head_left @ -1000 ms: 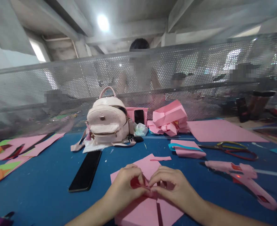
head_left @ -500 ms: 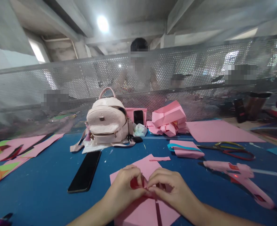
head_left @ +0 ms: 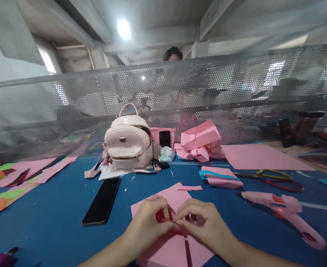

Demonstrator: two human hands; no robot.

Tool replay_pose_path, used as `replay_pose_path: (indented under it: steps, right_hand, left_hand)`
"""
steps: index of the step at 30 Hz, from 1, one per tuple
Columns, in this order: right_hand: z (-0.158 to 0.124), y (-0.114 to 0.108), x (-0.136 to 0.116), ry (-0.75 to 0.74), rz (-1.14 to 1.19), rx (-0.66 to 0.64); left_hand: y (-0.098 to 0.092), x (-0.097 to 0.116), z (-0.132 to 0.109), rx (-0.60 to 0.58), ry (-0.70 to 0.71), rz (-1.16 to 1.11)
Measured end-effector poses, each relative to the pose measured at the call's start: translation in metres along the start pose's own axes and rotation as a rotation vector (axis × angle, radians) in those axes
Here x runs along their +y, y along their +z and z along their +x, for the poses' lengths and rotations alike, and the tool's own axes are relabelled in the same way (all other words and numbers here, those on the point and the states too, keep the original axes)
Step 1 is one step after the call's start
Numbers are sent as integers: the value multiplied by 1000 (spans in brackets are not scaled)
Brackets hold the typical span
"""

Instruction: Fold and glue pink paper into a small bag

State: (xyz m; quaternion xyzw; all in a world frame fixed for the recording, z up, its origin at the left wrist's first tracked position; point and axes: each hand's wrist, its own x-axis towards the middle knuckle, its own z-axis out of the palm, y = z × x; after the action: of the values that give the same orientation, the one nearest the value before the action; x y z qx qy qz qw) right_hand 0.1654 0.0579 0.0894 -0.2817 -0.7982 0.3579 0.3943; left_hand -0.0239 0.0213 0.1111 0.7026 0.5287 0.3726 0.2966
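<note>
Pink paper [head_left: 163, 248] lies on the blue table in front of me, with overlapping pieces and a dark gap running down its lower part. My left hand [head_left: 149, 218] pinches a raised fold of this paper between thumb and fingers. From the other side, my right hand [head_left: 204, 222] pinches the same fold, its fingertips touching those of the left. The exact pinched edge is partly hidden by my fingers. Just beyond my hands rests a narrow pink paper strip [head_left: 189, 188].
A black phone [head_left: 102, 202] lies left, a pale backpack [head_left: 128, 144] behind it. To the right are a pink glue gun [head_left: 282, 207], scissors [head_left: 277, 178], a folded pink piece with blue strip [head_left: 221, 177] and crumpled pink paper [head_left: 200, 141]. A perforated metal screen [head_left: 102, 92] stands behind.
My hands keep almost the same pinch on the paper. The whole view shifts slightly. Beyond the screen, a person has moved right and lower.
</note>
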Motion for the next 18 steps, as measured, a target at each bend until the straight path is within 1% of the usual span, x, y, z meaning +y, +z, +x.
replay_pose_path:
  steps: [5, 8, 12, 15, 18]
  right_hand:
    - [-2, 0, 0, -100, -21, 2]
    - [-2, 1, -1, -126, -41, -14]
    - [-2, 2, -1, -104, -71, -30]
    - [-3, 3, 0, -59, -53, -47]
    - [-3, 3, 2, -25, -22, -68]
  left_hand:
    - [1, 0, -1, 15, -9, -4]
    - [1, 0, -1, 18, -9, 11]
    - [2, -1, -2, 18, 26, 19]
    - [3, -2, -3, 12, 60, 19]
    - [3, -2, -3, 20, 58, 14]
